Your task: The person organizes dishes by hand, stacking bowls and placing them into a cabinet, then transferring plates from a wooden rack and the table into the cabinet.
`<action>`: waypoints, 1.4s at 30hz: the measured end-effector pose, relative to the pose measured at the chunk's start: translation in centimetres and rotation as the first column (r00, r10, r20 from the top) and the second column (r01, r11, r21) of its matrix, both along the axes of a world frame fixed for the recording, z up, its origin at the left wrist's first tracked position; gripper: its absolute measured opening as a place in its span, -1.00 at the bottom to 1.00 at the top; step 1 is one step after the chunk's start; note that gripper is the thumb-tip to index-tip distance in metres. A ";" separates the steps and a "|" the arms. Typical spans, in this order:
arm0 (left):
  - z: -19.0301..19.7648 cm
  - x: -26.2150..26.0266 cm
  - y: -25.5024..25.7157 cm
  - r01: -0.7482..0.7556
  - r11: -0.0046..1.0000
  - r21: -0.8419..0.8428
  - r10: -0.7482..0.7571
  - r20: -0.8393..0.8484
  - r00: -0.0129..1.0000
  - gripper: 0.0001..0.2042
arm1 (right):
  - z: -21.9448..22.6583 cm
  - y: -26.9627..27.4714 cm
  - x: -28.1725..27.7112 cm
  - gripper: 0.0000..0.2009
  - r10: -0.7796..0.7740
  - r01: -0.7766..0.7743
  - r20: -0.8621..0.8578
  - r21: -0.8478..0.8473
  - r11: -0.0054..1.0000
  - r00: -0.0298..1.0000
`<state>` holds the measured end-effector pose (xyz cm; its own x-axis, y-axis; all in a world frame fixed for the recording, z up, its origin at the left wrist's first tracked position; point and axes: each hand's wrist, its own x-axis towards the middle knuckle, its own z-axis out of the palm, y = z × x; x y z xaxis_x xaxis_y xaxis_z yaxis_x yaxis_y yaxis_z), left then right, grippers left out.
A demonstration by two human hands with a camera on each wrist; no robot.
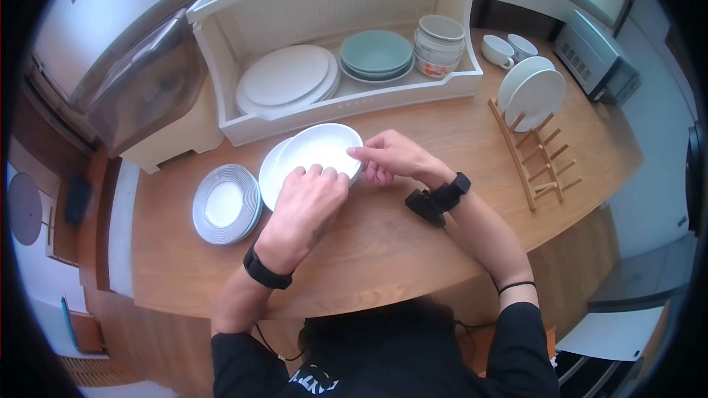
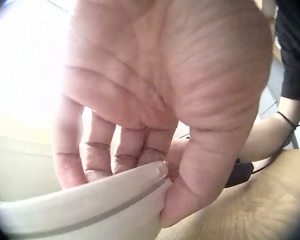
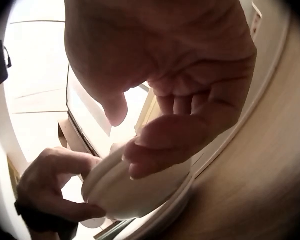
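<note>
We're holding a white dish (image 1: 321, 146).
Our left hand (image 1: 308, 203) is pinching it; whether our right hand (image 1: 398, 156) is, we can't tell.

On the light-brown wooden table (image 1: 383, 265), a white plastic open-fronted dish cabinet (image 1: 346, 107) holds, left to right, stacked white flat plates (image 1: 286, 75), nested pale-green round bowls (image 1: 376, 51) and a stack of small white bowls (image 1: 440, 43). To its right, a slatted wooden peg rack (image 1: 512, 155) supports upright white round plates (image 1: 537, 99); two white cups (image 1: 497, 51) and a grey boxy appliance (image 1: 596, 55) stand behind.
</note>
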<state>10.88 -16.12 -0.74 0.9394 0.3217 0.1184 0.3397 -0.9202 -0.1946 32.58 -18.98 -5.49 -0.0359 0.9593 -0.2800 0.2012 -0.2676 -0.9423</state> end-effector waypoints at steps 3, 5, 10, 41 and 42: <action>0.5 0.0 -0.3 0.005 0.999 0.038 -0.004 -0.023 1.000 -0.91 | -0.2 0.6 0.0 -0.67 -0.060 0.060 -0.016 0.001 0.998 0.998; 1.3 0.4 -1.2 0.028 0.993 0.112 -0.029 0.004 1.000 -0.83 | 0.1 0.8 0.5 -0.74 -0.092 0.092 -0.013 -0.006 0.996 0.996; 2.9 0.2 -3.0 0.097 0.975 0.200 -0.158 0.317 0.935 -0.63 | 1.6 2.3 4.1 -0.81 -0.348 0.366 -0.120 0.204 0.908 0.930; -3.5 0.7 0.6 0.038 0.995 -0.095 -0.037 0.014 0.999 -0.53 | 0.9 9.9 13.1 -0.51 -0.714 0.601 0.299 0.391 0.697 0.633; -2.8 0.7 0.6 0.021 0.993 -0.114 -0.027 -0.044 0.999 -0.59 | 0.7 9.9 13.1 -0.51 -0.718 0.606 0.297 0.390 0.693 0.630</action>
